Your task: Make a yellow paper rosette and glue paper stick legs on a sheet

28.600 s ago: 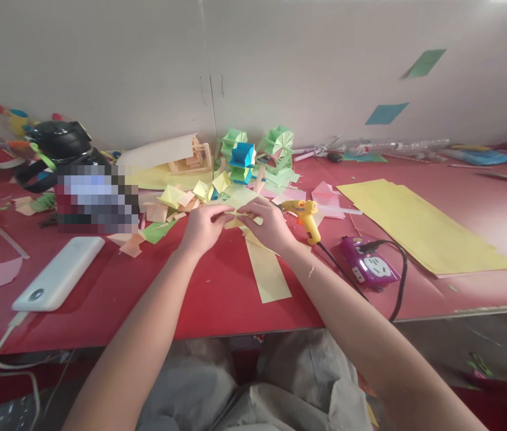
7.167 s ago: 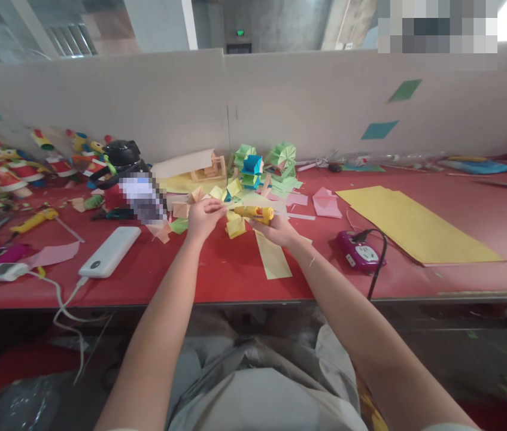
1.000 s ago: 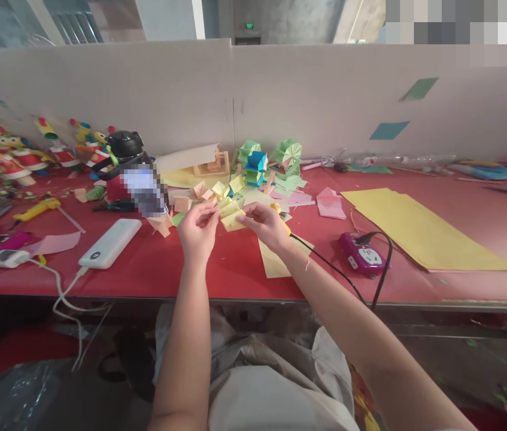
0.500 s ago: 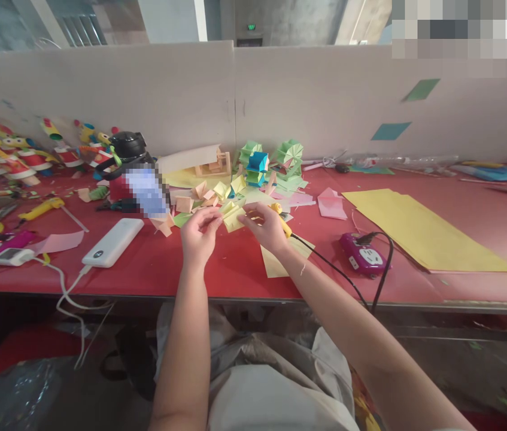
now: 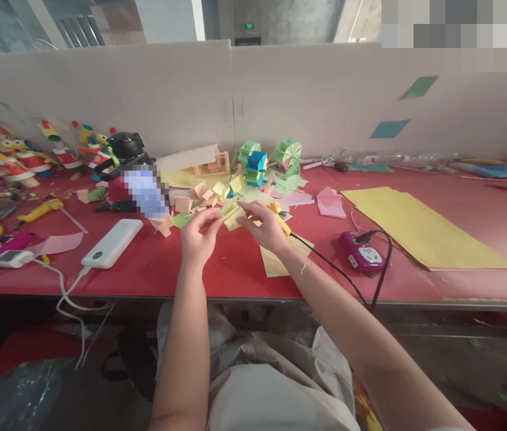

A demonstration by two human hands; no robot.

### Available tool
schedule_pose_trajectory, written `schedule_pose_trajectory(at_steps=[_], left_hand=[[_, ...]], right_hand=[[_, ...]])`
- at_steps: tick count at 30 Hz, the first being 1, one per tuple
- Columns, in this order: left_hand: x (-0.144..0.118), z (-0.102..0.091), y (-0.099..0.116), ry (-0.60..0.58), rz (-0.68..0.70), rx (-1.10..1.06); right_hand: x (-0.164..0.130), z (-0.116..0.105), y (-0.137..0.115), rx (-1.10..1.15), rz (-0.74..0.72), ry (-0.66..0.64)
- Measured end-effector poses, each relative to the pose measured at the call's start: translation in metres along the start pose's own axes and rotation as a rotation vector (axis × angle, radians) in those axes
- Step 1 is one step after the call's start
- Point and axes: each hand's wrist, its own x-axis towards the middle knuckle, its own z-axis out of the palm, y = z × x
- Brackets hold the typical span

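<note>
My left hand (image 5: 200, 236) pinches the left end of a small piece of folded yellow paper (image 5: 233, 218) between thumb and fingers. At its right end, the thumb and forefinger of my right hand (image 5: 266, 227) close on the same paper, which is held just above the red table. Behind my right hand lies a yellow glue gun (image 5: 285, 227), partly hidden, with a black cord. A flat yellow sheet (image 5: 275, 262) lies under my right wrist. Beyond my fingers are several small folded yellow and peach papers (image 5: 221, 190).
Green folded-paper wheels (image 5: 288, 154) and a blue paper piece (image 5: 256, 160) stand behind. To the left are a white power bank (image 5: 113, 244) and a black-lidded bottle (image 5: 125, 146). A purple power socket (image 5: 363, 252) and large yellow sheets (image 5: 424, 227) lie to the right.
The forefinger of my right hand has shifted slightly up and left along the paper, and the paper's fold looks flatter. My left hand has hardly moved.
</note>
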Motion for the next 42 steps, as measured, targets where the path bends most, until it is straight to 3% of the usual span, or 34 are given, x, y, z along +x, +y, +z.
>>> schedule_pose_trajectory(at_steps=[11,27,42], left_hand=[[-0.002,0.003,0.008,-0.041,0.101,0.045],[0.001,0.0,-0.006,-0.029,0.222,0.138],[-0.001,-0.002,-0.001,-0.05,0.241,0.178]], right_hand=[[0.0,0.003,-0.001,0.041,-0.002,0.047],[-0.001,0.002,-0.001,-0.065,-0.11,0.047],[0.0,0.002,0.0,-0.047,-0.031,0.035]])
